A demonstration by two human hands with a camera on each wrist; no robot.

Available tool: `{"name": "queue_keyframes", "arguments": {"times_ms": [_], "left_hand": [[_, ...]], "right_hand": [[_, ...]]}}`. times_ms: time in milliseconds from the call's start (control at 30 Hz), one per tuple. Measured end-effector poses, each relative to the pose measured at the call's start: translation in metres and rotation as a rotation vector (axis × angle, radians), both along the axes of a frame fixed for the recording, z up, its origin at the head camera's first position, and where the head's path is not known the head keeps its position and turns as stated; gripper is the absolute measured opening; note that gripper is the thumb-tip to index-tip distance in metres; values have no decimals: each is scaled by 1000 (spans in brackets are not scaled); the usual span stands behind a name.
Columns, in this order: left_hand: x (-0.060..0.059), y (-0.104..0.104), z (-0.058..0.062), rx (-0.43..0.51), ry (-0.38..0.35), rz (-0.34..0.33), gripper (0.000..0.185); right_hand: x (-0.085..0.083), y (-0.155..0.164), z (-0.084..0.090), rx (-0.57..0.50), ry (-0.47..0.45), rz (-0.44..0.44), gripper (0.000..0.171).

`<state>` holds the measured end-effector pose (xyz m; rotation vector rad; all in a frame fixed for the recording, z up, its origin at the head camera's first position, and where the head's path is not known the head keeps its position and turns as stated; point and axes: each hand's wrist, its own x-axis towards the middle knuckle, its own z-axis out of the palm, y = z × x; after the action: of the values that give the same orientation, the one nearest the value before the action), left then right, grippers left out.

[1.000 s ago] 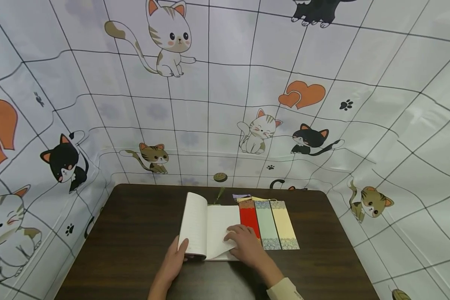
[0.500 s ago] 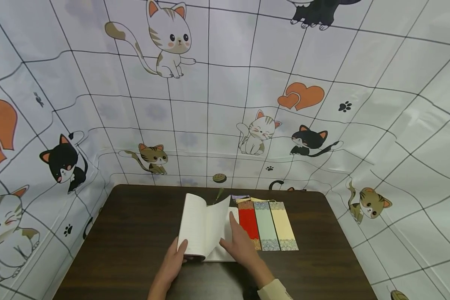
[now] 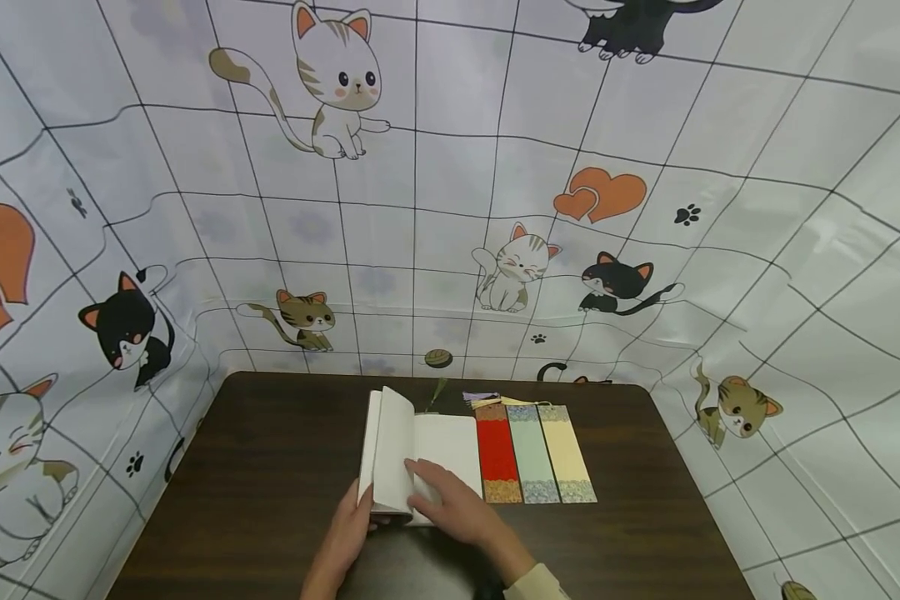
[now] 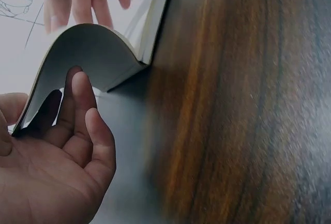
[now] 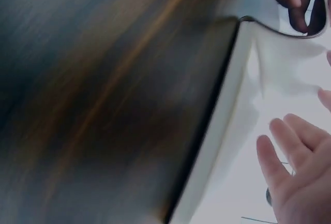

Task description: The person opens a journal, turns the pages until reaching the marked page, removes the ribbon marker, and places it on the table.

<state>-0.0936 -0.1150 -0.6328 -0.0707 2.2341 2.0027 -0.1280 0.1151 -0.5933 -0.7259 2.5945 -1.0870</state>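
An open book (image 3: pixel 442 446) with blank white pages lies on the dark wooden table (image 3: pixel 270 467). My left hand (image 3: pixel 354 521) grips the raised stack of left pages (image 4: pixel 88 53) at its near corner, fingers (image 4: pixel 83 105) curled behind the sheets. My right hand (image 3: pixel 441 497) rests flat on the right page near the spine, fingers (image 5: pixel 287 157) straight. Three bookmarks lie side by side against the book's right edge: red (image 3: pixel 497 454), pale green (image 3: pixel 528 454), cream (image 3: pixel 564 454). Their tassels (image 3: pixel 487 398) bunch at the far end.
A cat-print sheet (image 3: pixel 450 208) walls the table on the back and both sides. Bare wood shows left of the book and right of the bookmarks (image 3: pixel 645 483). The table's near edge is out of frame.
My right hand lifted a right-hand page, swung it over to the left stack, and slid left toward the spine. The left hand kept its grip on the raised pages.
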Motion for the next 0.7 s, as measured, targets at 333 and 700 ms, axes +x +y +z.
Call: {"name": "queue_keyframes", "arguments": {"times_ms": [333, 700], "left_hand": [[0, 12, 20, -23, -97, 65, 56], [2, 5, 20, -1, -27, 36, 70]], "right_hand": [[1, -7, 3, 3, -35, 45, 61], [1, -12, 1, 28, -3, 58, 61]]}}
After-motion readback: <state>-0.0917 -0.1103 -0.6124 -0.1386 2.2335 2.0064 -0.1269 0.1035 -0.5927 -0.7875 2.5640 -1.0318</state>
